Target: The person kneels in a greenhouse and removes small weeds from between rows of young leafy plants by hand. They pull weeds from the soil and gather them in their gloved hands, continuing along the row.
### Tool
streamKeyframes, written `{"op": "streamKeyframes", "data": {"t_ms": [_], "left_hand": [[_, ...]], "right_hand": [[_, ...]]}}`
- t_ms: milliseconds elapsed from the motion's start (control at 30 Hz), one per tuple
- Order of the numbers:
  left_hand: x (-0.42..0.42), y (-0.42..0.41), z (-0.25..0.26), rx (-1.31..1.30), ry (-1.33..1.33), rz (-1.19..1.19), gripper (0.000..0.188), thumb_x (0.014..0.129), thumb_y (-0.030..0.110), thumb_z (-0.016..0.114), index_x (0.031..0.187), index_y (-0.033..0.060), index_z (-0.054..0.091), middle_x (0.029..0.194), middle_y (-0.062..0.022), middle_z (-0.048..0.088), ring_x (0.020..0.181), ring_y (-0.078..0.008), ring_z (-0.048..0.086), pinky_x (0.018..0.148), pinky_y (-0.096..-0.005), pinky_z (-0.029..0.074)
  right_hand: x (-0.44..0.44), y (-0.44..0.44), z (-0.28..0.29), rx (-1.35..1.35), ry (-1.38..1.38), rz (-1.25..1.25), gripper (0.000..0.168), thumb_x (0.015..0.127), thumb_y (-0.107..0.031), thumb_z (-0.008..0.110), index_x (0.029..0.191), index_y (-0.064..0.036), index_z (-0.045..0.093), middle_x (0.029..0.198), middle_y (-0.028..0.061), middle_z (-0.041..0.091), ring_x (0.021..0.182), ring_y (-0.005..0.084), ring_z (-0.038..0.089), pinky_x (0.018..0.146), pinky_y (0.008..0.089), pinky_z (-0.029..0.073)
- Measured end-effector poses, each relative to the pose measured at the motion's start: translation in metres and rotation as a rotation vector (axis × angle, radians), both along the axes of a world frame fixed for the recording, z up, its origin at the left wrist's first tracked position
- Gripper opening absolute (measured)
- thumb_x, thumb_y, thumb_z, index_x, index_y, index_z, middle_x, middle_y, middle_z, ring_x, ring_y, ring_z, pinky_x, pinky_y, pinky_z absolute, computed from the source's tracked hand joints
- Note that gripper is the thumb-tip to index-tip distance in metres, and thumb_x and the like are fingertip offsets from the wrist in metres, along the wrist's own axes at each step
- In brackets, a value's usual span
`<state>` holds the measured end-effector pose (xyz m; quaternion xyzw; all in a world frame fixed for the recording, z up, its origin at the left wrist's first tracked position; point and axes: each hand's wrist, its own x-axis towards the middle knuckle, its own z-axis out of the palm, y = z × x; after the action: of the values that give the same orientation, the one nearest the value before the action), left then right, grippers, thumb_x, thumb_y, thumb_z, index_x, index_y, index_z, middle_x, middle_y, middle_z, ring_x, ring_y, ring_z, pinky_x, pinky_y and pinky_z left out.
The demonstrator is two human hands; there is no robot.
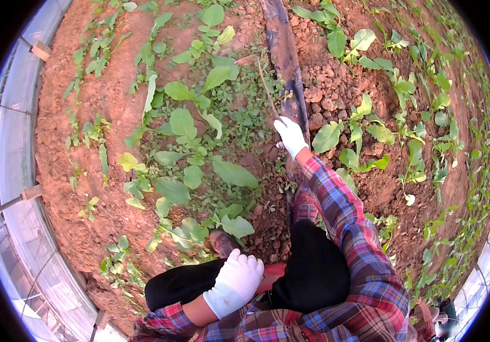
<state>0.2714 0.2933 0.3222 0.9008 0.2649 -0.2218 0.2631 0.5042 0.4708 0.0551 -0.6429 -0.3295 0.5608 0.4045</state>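
Observation:
My right hand (291, 136), in a white glove, is closed around the handle of a small hand hoe (266, 85). The hoe's thin handle runs up from the glove, and its rusty blade (246, 60) lies over low weeds (238, 122) beside a leafy green plant (220, 76). My left hand (237, 280), also gloved in white, rests near my knee with its fingers curled; nothing shows in it, though its palm side is hidden.
A dark plastic strip or hose (285, 55) runs along the soil between plant rows. Broad-leaved plants (356, 128) grow in crumbly soil on the right. My shoe (222, 243) stands among leaves. Clear plastic sheeting with metal rods (20, 171) borders the left side.

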Motion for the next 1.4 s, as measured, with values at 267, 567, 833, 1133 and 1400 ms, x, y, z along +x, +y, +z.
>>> {"op": "streamKeyframes", "data": {"t_ms": [267,567,833,1133,1400], "left_hand": [[-0.001,-0.002,-0.002,-0.01,-0.012,0.001,0.027,0.081,0.03,0.059,0.095,0.0068,0.059,0.08,-0.006,0.056,0.078,-0.0227,0.056,0.083,-0.036,0.04],[-0.002,-0.002,0.002,-0.018,-0.001,-0.021,0.021,0.081,0.028,0.058,0.089,0.0086,0.058,0.077,-0.0056,0.055,0.075,-0.0222,0.056,0.079,-0.0354,0.04],[-0.002,-0.004,0.001,-0.015,0.011,-0.041,0.014,0.082,0.023,0.055,0.086,0.0097,0.057,0.076,-0.0046,0.054,0.073,-0.0208,0.055,0.077,-0.0344,0.04],[-0.001,-0.002,0.003,0.011,0.009,-0.051,0.013,0.082,0.022,0.054,0.086,0.0097,0.056,0.077,-0.0051,0.053,0.074,-0.0209,0.055,0.077,-0.0342,0.04],[0.002,-0.006,0.001,-0.017,0.035,-0.063,0.014,0.083,0.023,0.054,0.085,0.0099,0.055,0.077,-0.0056,0.053,0.073,-0.0215,0.055,0.075,-0.0345,0.04]], "right_hand": [[-0.01,-0.009,-0.022,0.052,-0.444,-0.036,0.045,0.091,-0.038,0.052,0.123,-0.008,0.053,0.095,0.0195,0.066,0.083,0.0351,0.064,0.074,0.042,0.049],[-0.025,-0.005,0.0,-0.155,-0.641,0.2,0.053,0.092,-0.046,0.043,0.132,-0.011,0.043,0.11,0.0238,0.061,0.101,0.0414,0.058,0.087,0.0469,0.044],[-0.027,-0.01,0.004,-0.175,-0.66,0.202,0.053,0.092,-0.046,0.043,0.129,-0.01,0.043,0.106,0.0256,0.062,0.098,0.0427,0.059,0.086,0.0483,0.045],[-0.022,-0.017,0.012,-0.235,-0.769,0.276,0.039,0.092,-0.044,0.042,0.112,-0.011,0.047,0.092,0.0236,0.065,0.087,0.0423,0.061,0.077,0.0505,0.047],[-0.024,-0.023,0.013,-0.274,-0.807,0.291,0.037,0.092,-0.044,0.042,0.108,-0.011,0.046,0.087,0.0215,0.065,0.083,0.0424,0.062,0.075,0.0504,0.047]]}}
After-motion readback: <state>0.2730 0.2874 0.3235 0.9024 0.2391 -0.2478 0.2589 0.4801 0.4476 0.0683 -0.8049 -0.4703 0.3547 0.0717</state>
